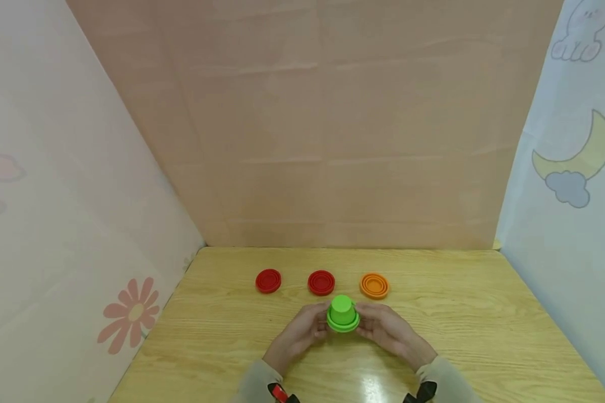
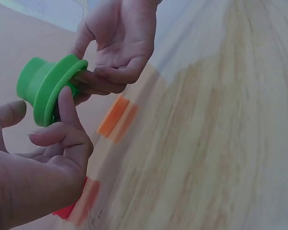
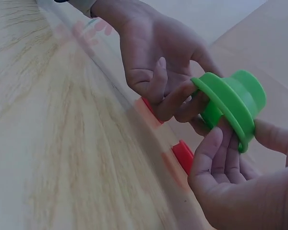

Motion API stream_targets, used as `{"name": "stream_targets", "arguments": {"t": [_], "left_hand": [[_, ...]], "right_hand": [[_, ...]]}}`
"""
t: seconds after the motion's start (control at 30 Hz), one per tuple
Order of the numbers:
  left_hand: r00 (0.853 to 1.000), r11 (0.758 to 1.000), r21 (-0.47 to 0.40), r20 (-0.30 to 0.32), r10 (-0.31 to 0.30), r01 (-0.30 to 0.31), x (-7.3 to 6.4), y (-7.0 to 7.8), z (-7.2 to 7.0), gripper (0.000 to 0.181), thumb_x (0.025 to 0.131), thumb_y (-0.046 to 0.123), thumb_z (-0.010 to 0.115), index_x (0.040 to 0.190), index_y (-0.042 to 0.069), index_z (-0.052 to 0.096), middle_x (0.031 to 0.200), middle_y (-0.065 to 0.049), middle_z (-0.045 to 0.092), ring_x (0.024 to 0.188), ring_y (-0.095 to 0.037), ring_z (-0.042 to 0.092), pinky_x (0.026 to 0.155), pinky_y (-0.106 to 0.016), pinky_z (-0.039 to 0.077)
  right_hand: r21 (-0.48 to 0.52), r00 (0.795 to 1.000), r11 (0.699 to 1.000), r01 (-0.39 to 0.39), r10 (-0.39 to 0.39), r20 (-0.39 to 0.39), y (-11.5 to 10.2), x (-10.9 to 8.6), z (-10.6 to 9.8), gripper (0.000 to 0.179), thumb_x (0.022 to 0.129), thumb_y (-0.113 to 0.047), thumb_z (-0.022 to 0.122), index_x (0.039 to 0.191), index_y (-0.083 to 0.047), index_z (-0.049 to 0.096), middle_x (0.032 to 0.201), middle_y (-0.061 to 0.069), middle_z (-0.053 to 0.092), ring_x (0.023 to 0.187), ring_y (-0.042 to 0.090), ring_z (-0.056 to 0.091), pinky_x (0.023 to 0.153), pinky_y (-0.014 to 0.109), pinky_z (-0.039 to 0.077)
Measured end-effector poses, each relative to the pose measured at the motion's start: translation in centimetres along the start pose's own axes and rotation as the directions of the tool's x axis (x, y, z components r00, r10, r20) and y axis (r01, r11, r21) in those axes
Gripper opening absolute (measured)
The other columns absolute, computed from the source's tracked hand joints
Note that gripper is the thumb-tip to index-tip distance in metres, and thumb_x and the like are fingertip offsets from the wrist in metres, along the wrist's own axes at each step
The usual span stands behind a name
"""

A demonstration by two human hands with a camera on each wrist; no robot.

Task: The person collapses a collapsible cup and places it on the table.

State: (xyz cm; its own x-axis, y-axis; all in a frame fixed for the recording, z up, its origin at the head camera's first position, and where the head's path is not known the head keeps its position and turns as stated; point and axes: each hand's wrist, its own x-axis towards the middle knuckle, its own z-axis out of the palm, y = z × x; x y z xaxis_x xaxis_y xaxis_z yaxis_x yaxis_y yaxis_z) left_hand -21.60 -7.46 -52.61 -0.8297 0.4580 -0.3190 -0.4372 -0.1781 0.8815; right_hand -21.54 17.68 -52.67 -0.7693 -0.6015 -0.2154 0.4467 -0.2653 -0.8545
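Both hands hold a green collapsible silicone cup [image 1: 343, 313] above the table, its narrow end up and its wide rim down in the head view. The left hand [image 1: 302, 331] pinches the rim from the left side, thumb outside and fingertips under the edge. From the other side the right hand [image 1: 389, 331] pinches it in the same way. In the left wrist view the stepped wall of the cup [image 2: 43, 84] is partly extended, with fingers reaching into its open side. The right wrist view shows the cup [image 3: 235, 98] tilted between both hands.
Beyond the hands, a row of flattened collapsible cups lies on the wooden table [image 1: 222, 336]: a red one [image 1: 268, 281] at left, another red one [image 1: 321, 282] in the middle and an orange one [image 1: 375, 285] at right. A brown backdrop [image 1: 322, 140] stands behind.
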Motion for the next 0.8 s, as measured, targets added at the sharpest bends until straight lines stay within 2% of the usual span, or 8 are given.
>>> {"name": "stream_targets", "arguments": {"t": [0.13,0.23,0.4,0.53,0.67,0.8], "left_hand": [[1.000,1.000,0.001,-0.027,-0.004,0.004,0.08,-0.02,0.08,0.022,0.105,0.028,0.060,0.102,0.013,0.076,0.081,0.005,0.074,0.068,-0.006,0.063,0.048,-0.011,0.034],[0.999,0.999,0.045,-0.035,-0.019,0.020,0.02,-0.04,0.06,0.021,0.103,0.023,0.061,0.102,0.009,0.076,0.081,0.004,0.074,0.068,-0.006,0.063,0.048,-0.011,0.034],[0.999,0.994,0.097,-0.019,-0.049,0.050,-0.14,-0.16,0.32,0.018,0.099,0.022,0.061,0.094,0.011,0.074,0.079,0.004,0.072,0.067,-0.008,0.063,0.049,-0.011,0.035],[0.999,0.993,0.103,-0.006,-0.052,0.052,-0.12,-0.16,0.47,0.015,0.095,0.018,0.059,0.088,0.014,0.072,0.075,0.004,0.070,0.066,-0.006,0.061,0.048,-0.011,0.034],[0.999,0.989,0.136,-0.011,-0.047,0.049,0.11,-0.19,0.36,0.014,0.092,0.012,0.057,0.086,0.014,0.070,0.075,0.005,0.068,0.065,-0.004,0.057,0.049,-0.011,0.033],[0.999,0.974,0.223,-0.041,-0.028,0.036,0.29,-0.26,0.37,0.015,0.093,0.010,0.058,0.086,0.011,0.071,0.078,0.005,0.069,0.068,-0.003,0.060,0.056,-0.014,0.048]], "right_hand": [[-0.012,1.000,1.000,-0.001,0.001,0.005,0.29,0.22,0.20,0.028,0.113,-0.021,0.047,0.118,-0.022,0.074,0.109,-0.008,0.076,0.103,0.008,0.068,0.097,0.028,0.054],[-0.023,1.000,1.000,-0.005,0.006,0.006,0.62,0.30,0.24,0.028,0.113,-0.023,0.046,0.118,-0.021,0.073,0.109,-0.007,0.076,0.102,0.008,0.068,0.094,0.027,0.055],[-0.042,1.000,0.999,-0.020,0.021,0.019,0.91,0.29,0.34,0.031,0.114,-0.025,0.044,0.120,-0.020,0.074,0.109,-0.007,0.078,0.102,0.007,0.069,0.092,0.027,0.055],[-0.044,0.999,0.998,-0.039,0.039,0.014,0.82,0.31,0.47,0.031,0.113,-0.028,0.047,0.123,-0.017,0.074,0.111,-0.004,0.079,0.103,0.008,0.070,0.092,0.027,0.055],[-0.044,0.998,0.997,-0.069,0.069,-0.004,0.66,0.45,0.54,0.029,0.111,-0.029,0.051,0.120,-0.016,0.075,0.107,-0.004,0.080,0.099,0.008,0.070,0.089,0.026,0.055],[-0.052,0.997,0.996,-0.075,0.074,-0.027,0.70,0.52,0.54,0.026,0.109,-0.025,0.052,0.108,-0.018,0.078,0.099,-0.005,0.080,0.092,0.007,0.070,0.085,0.024,0.055]]}}
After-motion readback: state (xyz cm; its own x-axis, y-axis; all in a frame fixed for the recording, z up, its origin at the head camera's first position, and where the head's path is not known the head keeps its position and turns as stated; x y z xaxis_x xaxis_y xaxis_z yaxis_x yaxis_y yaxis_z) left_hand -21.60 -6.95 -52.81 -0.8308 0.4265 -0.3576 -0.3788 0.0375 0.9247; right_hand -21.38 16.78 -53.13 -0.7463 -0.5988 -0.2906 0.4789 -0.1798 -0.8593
